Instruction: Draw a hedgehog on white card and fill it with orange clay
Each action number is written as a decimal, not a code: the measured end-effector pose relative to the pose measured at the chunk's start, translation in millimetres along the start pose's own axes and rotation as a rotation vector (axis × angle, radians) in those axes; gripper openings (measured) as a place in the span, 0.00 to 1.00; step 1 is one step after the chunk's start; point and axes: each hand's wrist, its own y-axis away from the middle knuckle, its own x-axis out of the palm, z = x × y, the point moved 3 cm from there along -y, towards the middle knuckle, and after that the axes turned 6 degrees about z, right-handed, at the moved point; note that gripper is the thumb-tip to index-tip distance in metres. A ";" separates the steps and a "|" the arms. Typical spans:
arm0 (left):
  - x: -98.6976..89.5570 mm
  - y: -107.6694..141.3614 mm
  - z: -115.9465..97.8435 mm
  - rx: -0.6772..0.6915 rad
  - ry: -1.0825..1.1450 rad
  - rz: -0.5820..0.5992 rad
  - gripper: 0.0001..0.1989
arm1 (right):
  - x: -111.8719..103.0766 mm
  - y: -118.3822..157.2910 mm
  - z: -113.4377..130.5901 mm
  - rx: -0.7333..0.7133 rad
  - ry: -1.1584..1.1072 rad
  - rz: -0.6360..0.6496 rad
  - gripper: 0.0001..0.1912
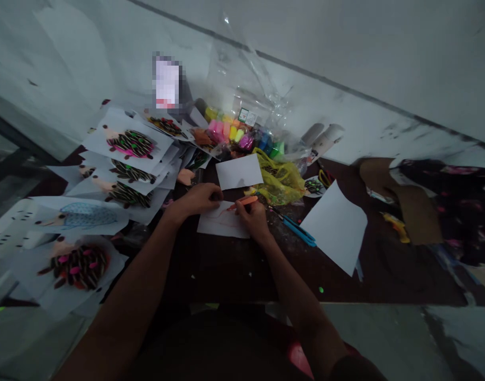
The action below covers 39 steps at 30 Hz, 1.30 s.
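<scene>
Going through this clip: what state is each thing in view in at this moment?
Left hand: resting on the paper's top edge
Right hand: gripping the marker
Orange marker: tip on the paper
Drawing paper: flat, faintly marked
Blue-handled scissors: lying shut
Yellow plastic bag: crumpled
Hedgehog pictures: piled, overlapping

A scuffed white wall (pixel 385 63) rises beyond the far edge of the dark brown table (pixel 226 275), with a straight dark line (pixel 305 74) running across it. Pale grey floor (pixel 377 338) shows past the near edge, a dark frame (pixel 16 159) stands at left, and the light is dim.
</scene>
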 end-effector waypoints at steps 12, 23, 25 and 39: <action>1.7 -1.6 2.5 -0.009 0.008 0.002 0.13 | -4.7 3.0 -7.6 0.019 -0.003 -0.017 0.11; 0.9 -1.3 2.4 0.005 0.001 0.008 0.13 | -9.9 6.6 -11.9 0.052 0.045 -0.058 0.14; 0.7 -0.9 1.6 0.004 -0.002 0.011 0.14 | -11.6 7.5 -11.1 0.054 0.056 -0.063 0.14; 0.1 -1.2 2.0 -0.006 -0.009 0.015 0.14 | -18.2 13.4 -12.6 0.087 0.151 -0.100 0.14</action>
